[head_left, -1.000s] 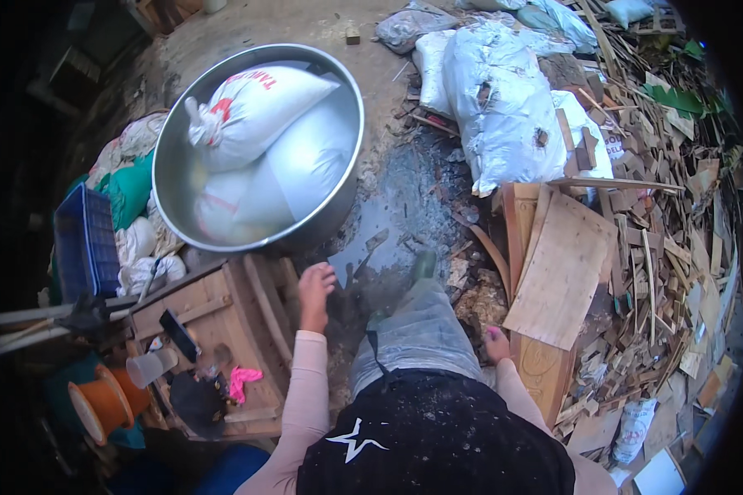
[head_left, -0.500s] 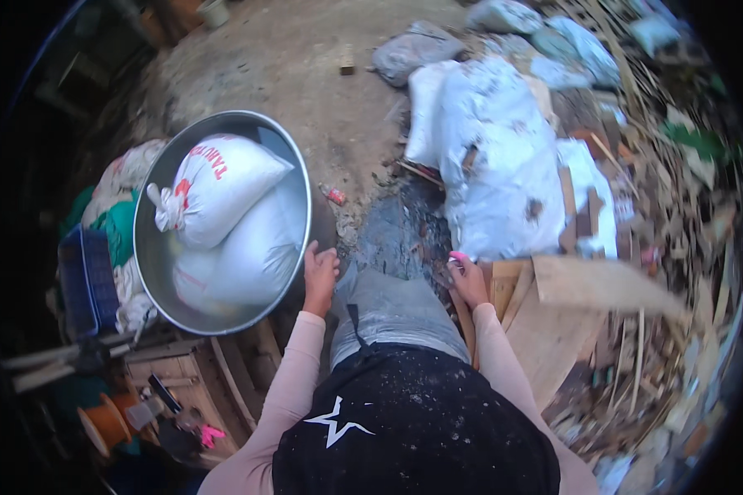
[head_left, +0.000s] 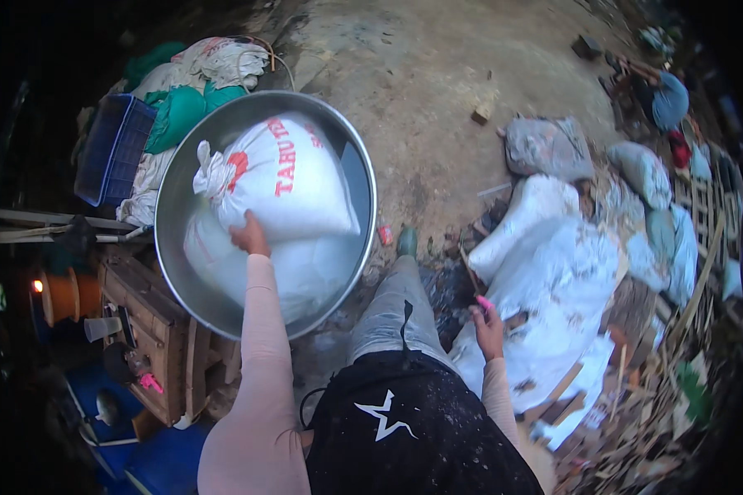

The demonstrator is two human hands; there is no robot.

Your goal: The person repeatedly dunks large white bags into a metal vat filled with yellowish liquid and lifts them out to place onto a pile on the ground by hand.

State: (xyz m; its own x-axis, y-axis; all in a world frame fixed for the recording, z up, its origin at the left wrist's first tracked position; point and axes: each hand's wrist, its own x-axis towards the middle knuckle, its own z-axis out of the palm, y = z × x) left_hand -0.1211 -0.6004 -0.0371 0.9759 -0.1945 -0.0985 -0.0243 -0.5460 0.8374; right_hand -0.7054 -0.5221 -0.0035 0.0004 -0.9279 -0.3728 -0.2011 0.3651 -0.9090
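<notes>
**Left hand (head_left: 250, 234) on a white sack (head_left: 305, 186) in a metal tub (head_left: 373, 194)**

In the head view, the sack, tied at its left end and printed in red, lies in the tub on the left, on top of a second pale sack (head_left: 285, 276). The left hand touches the upper sack's near side, fingers bent against it; I cannot tell whether they clamp the cloth. The right hand (head_left: 489, 334) is to the right, over large white bags (head_left: 553, 264), with a small pink thing (head_left: 484, 302) at its fingertips. Its fingers are curled, but I cannot tell whether they grip that thing.

Left of the tub stands a blue crate (head_left: 111, 157), beside a green bundle (head_left: 176, 120). Nearer, a clear cup (head_left: 101, 328) is beside a wooden table (head_left: 144, 289). Wood scraps (head_left: 660, 462) cover the near right; far right, a person in a blue top (head_left: 670, 103) bends low.
</notes>
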